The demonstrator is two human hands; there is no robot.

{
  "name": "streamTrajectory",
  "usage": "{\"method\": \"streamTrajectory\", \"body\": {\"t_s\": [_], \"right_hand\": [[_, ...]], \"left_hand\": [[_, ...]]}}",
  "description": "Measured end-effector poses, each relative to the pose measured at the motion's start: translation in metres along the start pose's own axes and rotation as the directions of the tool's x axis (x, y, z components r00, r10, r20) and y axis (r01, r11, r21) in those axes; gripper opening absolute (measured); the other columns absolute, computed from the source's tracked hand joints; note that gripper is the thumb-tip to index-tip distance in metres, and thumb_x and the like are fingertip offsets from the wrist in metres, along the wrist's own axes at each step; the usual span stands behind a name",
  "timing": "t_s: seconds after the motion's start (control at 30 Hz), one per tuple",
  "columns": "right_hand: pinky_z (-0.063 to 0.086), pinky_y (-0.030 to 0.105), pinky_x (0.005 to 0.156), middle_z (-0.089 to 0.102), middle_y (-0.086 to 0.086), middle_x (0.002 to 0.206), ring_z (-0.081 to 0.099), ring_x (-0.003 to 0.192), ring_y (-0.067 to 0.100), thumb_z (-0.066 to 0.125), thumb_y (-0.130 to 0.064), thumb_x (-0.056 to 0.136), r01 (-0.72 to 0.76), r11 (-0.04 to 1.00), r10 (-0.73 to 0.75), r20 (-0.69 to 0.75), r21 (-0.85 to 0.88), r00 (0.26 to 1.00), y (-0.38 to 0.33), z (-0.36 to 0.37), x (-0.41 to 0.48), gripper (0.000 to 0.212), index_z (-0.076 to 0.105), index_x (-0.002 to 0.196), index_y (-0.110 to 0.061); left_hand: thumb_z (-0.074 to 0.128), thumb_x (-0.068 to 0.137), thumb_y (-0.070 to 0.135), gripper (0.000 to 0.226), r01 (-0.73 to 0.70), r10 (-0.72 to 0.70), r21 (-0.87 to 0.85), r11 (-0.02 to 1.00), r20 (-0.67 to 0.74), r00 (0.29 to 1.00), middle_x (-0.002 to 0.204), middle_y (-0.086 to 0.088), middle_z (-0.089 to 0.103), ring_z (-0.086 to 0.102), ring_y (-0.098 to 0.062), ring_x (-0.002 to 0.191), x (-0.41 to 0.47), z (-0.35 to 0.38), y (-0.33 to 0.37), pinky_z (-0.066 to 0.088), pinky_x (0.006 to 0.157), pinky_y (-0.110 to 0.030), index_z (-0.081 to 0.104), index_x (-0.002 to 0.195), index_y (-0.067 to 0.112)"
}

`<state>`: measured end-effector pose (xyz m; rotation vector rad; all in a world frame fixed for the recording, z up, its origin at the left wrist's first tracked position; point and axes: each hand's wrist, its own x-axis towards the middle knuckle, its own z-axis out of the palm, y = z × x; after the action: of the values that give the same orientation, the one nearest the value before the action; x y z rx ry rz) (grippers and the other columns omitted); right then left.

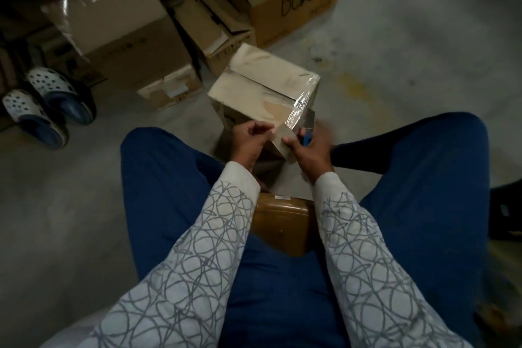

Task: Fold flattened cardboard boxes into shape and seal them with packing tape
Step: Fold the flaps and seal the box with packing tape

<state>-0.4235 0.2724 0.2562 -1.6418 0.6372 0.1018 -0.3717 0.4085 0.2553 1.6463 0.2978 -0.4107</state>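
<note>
Cardboard box point(254, 85) sits on the floor point(70, 206) at frame centre, between your knees. Clear packing tape point(303, 99) already wraps its right-hand top edge. Left hand point(247, 141) is curled, pinching one end of a tan strip point(282, 140); tape or card, can't tell. Right hand point(312, 152) is blurred, closed round a blue-handled tool point(306, 139), thumb on the same strip. My read: you're finishing a seam end. Keep the strip taut between both hands, line it up with the flap seam, cut clean at the corner, then press outward to avoid wrinkles.
</note>
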Motion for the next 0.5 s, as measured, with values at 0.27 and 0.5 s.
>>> {"method": "streamTrajectory", "body": {"t_s": [0.27,0.5], "right_hand": [[0.049,0.028,0.077,0.058,-0.002,0.089,0.056,0.082,0.011,0.078,-0.016,0.085,0.183,0.946,-0.159,0.110,-0.267,0.981,-0.027,-0.027,-0.031,0.028,0.051,0.088,-0.022],[0.045,0.016,0.074,0.055,-0.003,0.111,0.054,0.103,0.014,0.078,-0.019,0.086,0.130,0.912,-0.074,0.156,-0.389,0.985,-0.015,-0.036,-0.041,0.050,0.052,0.129,-0.015]], "left_hand": [[0.073,0.085,-0.003,0.034,-0.013,0.016,-0.039,0.999,0.054,0.998,0.104,-0.010,0.074,0.073,-0.016,0.098,-0.029,-0.005,0.015,0.056,0.069,-0.014,0.068,0.117,0.008],[0.069,0.090,0.001,0.013,0.055,-0.069,0.158,0.986,0.083,0.994,0.097,-0.001,0.071,0.067,-0.010,0.091,-0.038,0.009,0.004,0.054,0.061,-0.016,0.073,0.100,0.007]]}}
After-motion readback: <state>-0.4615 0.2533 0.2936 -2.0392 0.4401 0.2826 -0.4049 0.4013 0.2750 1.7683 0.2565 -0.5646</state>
